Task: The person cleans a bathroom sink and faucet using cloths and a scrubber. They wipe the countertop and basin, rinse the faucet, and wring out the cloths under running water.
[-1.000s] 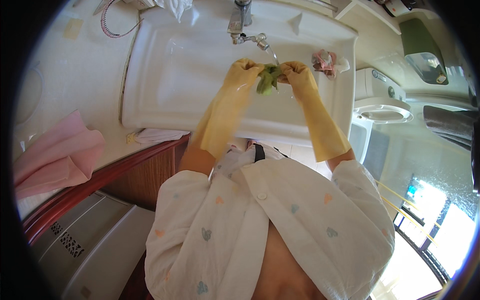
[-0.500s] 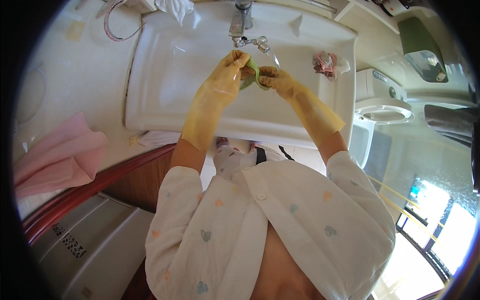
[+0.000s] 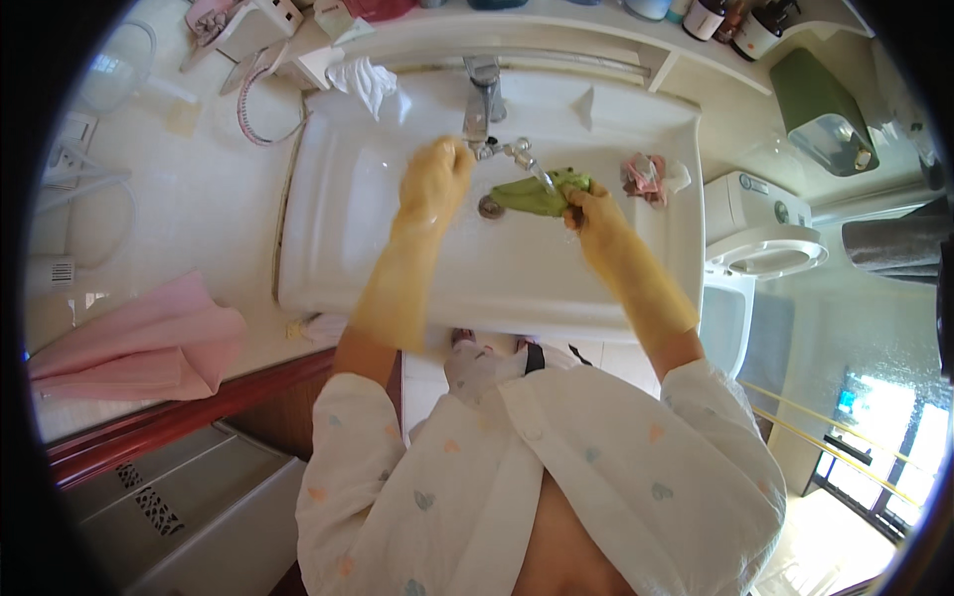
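Both my hands wear yellow rubber gloves above the white sink (image 3: pixel 368 288). My right hand (image 3: pixel 593 212) grips one end of a small green cloth (image 3: pixel 537 196), which stretches leftward under the running water. Its exact kind does not show. My left hand (image 3: pixel 437 179) is closed in a fist just left of the chrome tap (image 3: pixel 479 99); whatever its fingers may hold is hidden. From the tap's swivel nozzle (image 3: pixel 520 151), water falls onto the cloth. Below the cloth's left end, the round drain (image 3: pixel 491 207) is visible.
A crumpled pink and white cloth (image 3: pixel 646 179) lies at the sink's right side. On the back left rim hangs a white cloth (image 3: pixel 364 83). A headband (image 3: pixel 245 104) and pink cloth (image 3: pixel 149 343) rest on the left counter; bottles (image 3: pixel 706 18) stand on the back shelf. Right is a toilet (image 3: pixel 765 248).
My left hand has let go of the green cloth and moved left, closing into a fist. My right hand has shifted right with the cloth, now spread under the water. The view has tilted up.
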A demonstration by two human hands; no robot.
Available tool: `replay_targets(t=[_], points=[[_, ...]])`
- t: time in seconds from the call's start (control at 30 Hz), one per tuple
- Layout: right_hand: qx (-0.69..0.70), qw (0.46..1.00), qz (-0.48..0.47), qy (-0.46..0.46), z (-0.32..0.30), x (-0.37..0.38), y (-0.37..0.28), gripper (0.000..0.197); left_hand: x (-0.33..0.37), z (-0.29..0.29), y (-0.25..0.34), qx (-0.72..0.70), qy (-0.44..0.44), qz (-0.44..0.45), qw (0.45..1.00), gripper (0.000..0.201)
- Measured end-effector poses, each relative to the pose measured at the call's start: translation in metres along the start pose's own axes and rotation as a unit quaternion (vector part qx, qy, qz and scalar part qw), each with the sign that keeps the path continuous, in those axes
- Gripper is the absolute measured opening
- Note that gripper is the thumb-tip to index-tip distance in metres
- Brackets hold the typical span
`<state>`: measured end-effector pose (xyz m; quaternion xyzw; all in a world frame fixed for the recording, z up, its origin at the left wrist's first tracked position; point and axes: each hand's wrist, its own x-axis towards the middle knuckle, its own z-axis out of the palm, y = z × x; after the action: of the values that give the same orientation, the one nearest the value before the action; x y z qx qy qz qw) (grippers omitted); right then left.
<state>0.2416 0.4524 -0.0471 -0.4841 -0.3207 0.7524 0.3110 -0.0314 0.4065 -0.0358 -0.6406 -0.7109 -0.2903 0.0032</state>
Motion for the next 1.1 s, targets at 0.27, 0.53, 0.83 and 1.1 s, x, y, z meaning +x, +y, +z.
replay_targets(t=[0.27,0.53,0.83,1.1], points=[[-0.212,0.974,-0.025,-0.075,0.007,-0.021,-0.039,0.014,0.074,-0.047,0.061,0.158,0.065,0.127,0.977,0.023],[-0.208,0.975,0.007,-0.083,0.011,-0.025,-0.037,0.022,-0.028,-0.014,0.039,-0.106,-0.012,0.09,0.99,0.055],[-0.087,0.995,0.03,-0.046,-0.038,-0.033,-0.008,0.04,-0.054,0.039,0.076,-0.489,-0.213,-0.207,0.82,0.041],[0.125,0.974,0.083,-0.169,-0.015,-0.036,0.032,0.069,-0.035,0.002,0.098,-0.432,-0.344,-0.085,0.829,0.031]])
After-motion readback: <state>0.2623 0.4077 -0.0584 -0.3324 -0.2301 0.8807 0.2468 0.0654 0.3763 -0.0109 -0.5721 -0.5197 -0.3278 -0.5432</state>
